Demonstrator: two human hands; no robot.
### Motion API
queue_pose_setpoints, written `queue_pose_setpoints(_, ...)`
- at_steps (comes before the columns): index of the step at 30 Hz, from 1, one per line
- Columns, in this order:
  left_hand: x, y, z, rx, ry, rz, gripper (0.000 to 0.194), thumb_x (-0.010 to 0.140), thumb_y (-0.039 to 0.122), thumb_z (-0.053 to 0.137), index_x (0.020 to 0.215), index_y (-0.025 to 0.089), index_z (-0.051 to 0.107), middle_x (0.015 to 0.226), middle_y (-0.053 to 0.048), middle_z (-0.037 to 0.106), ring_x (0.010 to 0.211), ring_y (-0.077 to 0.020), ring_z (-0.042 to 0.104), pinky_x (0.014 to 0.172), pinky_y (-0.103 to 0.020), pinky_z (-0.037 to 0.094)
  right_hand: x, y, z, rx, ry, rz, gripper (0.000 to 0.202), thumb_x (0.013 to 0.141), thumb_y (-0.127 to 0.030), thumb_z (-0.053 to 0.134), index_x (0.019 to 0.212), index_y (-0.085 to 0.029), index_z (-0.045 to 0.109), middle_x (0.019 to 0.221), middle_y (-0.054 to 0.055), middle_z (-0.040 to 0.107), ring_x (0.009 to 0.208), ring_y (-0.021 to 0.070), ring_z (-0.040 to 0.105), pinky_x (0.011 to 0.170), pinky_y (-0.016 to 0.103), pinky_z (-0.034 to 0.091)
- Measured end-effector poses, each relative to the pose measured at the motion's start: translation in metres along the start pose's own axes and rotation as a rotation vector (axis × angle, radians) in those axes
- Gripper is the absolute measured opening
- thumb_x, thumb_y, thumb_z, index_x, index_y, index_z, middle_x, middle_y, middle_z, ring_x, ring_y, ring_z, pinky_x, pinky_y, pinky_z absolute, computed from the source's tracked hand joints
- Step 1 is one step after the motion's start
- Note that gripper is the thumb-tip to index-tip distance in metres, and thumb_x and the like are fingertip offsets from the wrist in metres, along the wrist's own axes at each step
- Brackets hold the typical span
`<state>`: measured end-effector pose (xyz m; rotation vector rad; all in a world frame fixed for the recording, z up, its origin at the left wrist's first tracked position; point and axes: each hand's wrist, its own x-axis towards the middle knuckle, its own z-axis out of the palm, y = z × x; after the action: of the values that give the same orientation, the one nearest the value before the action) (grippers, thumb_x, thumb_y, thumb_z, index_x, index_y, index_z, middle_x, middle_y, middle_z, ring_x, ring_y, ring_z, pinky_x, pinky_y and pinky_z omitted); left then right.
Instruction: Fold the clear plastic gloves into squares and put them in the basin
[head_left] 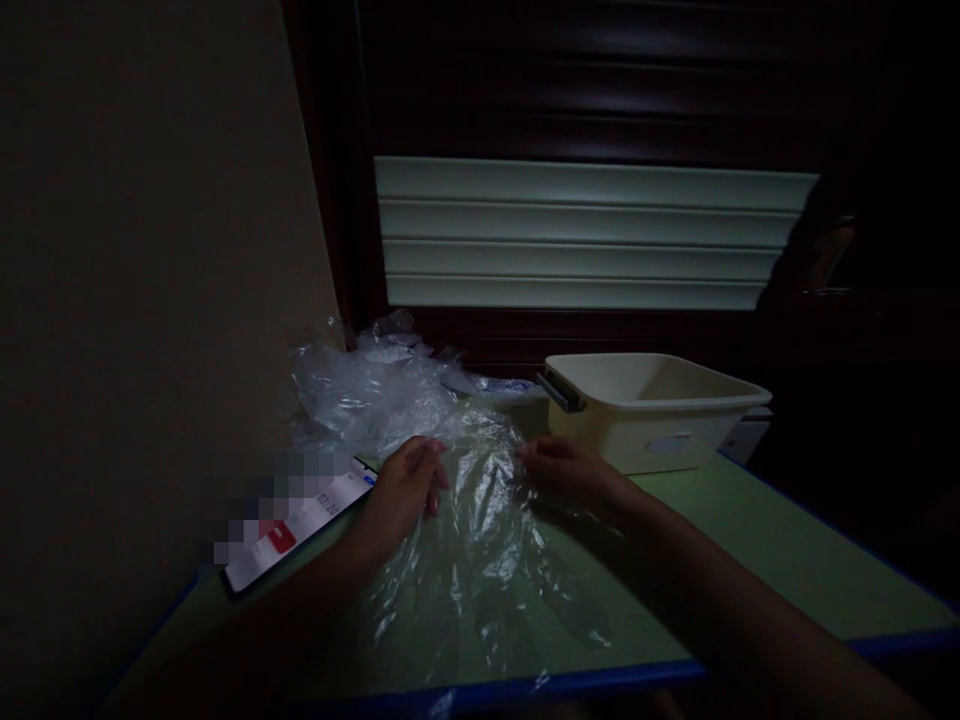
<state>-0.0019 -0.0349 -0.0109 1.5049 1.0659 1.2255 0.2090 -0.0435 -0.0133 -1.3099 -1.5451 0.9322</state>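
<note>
A clear disposable plastic glove [487, 510] hangs between my two hands over the table, its thin fingers spread toward the table's front edge. My left hand [409, 485] pinches one side of its upper edge between thumb and fingers. On the other side, my right hand [566, 468] grips the same edge with fingertips pressed together. Behind my left hand lies a crumpled heap of clear plastic [367, 385], which looks like more such gloves. Dim light leaves the exact finger contact hard to make out.
A cream plastic bin [626, 440] with a dark handle stands at the back right of the green table [757, 540], which has a blue edge. To the left lies a phone [300, 530] with its screen lit. A wall [165, 250] and a slatted shutter [585, 235] bound the table.
</note>
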Motion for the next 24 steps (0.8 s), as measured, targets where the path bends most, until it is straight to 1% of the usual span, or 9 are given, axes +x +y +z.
queue_pose_setpoints(6, 0.001, -0.001, 0.0, 0.049, 0.009, -0.029, 0.029, 0.078, 0.045, 0.052, 0.082, 0.016, 0.053, 0.049, 0.004, 0.052, 0.03, -0.0088, 0.042, 0.031, -0.018, 0.029, 0.001, -0.004, -0.012, -0.351, 0.174, -0.188, 0.023, 0.079, -0.04, 0.054, 0.072, -0.019, 0.059, 0.067, 0.005, 0.061, 0.062, 0.0185, 0.056, 0.056, 0.029, 0.038)
queue_pose_setpoints(10, 0.004, -0.008, -0.003, 0.144, 0.006, -0.045, 0.028, 0.078, 0.044, 0.05, 0.078, 0.016, 0.053, 0.049, 0.004, 0.052, 0.029, -0.0093, 0.043, 0.031, -0.018, 0.029, 0.001, -0.005, -0.019, -0.552, 0.176, -0.249, 0.018, 0.08, -0.037, 0.055, 0.081, -0.02, 0.062, 0.066, 0.004, 0.062, 0.059, 0.0193, 0.056, 0.054, 0.029, 0.035)
queue_pose_setpoints(13, 0.003, -0.01, -0.006, 0.269, 0.027, -0.005, 0.019, 0.076, 0.035, 0.051, 0.081, 0.016, 0.053, 0.053, 0.002, 0.053, 0.034, -0.012, 0.047, 0.037, -0.022, 0.038, 0.003, -0.003, -0.022, -0.649, 0.165, -0.273, 0.022, 0.083, -0.037, 0.052, 0.089, -0.019, 0.062, 0.067, 0.006, 0.063, 0.058, 0.0195, 0.056, 0.053, 0.029, 0.035)
queue_pose_setpoints(16, -0.002, -0.005, -0.007, 0.408, 0.106, 0.128, 0.031, 0.069, 0.021, 0.057, 0.099, 0.018, 0.052, 0.088, -0.006, 0.06, 0.074, -0.0215, 0.061, 0.07, -0.036, 0.049, 0.007, 0.003, -0.023, -0.734, 0.146, -0.286, 0.026, 0.083, -0.038, 0.052, 0.095, -0.019, 0.063, 0.068, 0.007, 0.064, 0.06, 0.0207, 0.058, 0.054, 0.029, 0.035)
queue_pose_setpoints(18, -0.007, 0.0, -0.006, 0.509, 0.159, 0.271, 0.043, 0.069, 0.016, 0.057, 0.111, 0.019, 0.048, 0.118, -0.009, 0.048, 0.11, -0.0263, 0.048, 0.096, -0.041, 0.036, 0.009, 0.006, -0.021, -0.782, 0.129, -0.29, 0.026, 0.081, -0.039, 0.055, 0.094, -0.019, 0.064, 0.068, 0.007, 0.065, 0.061, 0.0218, 0.059, 0.055, 0.029, 0.035)
queue_pose_setpoints(19, -0.009, 0.001, -0.005, 0.579, 0.16, 0.369, 0.045, 0.071, 0.015, 0.056, 0.115, 0.019, 0.047, 0.127, -0.009, 0.042, 0.12, -0.0267, 0.039, 0.102, -0.041, 0.029, 0.01, 0.008, -0.02, -0.8, 0.121, -0.291, 0.025, 0.08, -0.038, 0.056, 0.094, -0.019, 0.065, 0.069, 0.007, 0.066, 0.062, 0.022, 0.06, 0.055, 0.029, 0.035)
queue_pose_setpoints(21, -0.015, 0.003, -0.003, 0.742, 0.05, 0.576, 0.043, 0.077, 0.018, 0.053, 0.119, 0.018, 0.046, 0.131, -0.01, 0.039, 0.124, -0.0258, 0.034, 0.105, -0.039, 0.027, 0.012, 0.011, -0.018, -0.82, 0.104, -0.296, 0.023, 0.08, -0.037, 0.056, 0.093, -0.02, 0.065, 0.07, 0.007, 0.067, 0.062, 0.0215, 0.06, 0.055, 0.027, 0.036)
queue_pose_setpoints(23, -0.02, 0.001, -0.001, 0.88, -0.2, 0.692, 0.042, 0.083, 0.027, 0.051, 0.123, 0.019, 0.045, 0.133, -0.01, 0.041, 0.123, -0.0252, 0.037, 0.104, -0.038, 0.03, 0.014, 0.013, -0.015, -0.821, 0.092, -0.306, 0.023, 0.082, -0.036, 0.055, 0.094, -0.021, 0.065, 0.071, 0.006, 0.068, 0.063, 0.0205, 0.061, 0.055, 0.026, 0.037)
queue_pose_setpoints(24, -0.022, 0.0, -0.001, 0.918, -0.345, 0.683, 0.045, 0.084, 0.033, 0.051, 0.126, 0.018, 0.044, 0.136, -0.01, 0.04, 0.125, -0.0252, 0.036, 0.104, -0.037, 0.03, 0.014, 0.014, -0.014, -0.817, 0.09, -0.312, 0.023, 0.082, -0.037, 0.054, 0.095, -0.021, 0.065, 0.071, 0.005, 0.068, 0.064, 0.0202, 0.062, 0.055, 0.026, 0.038)
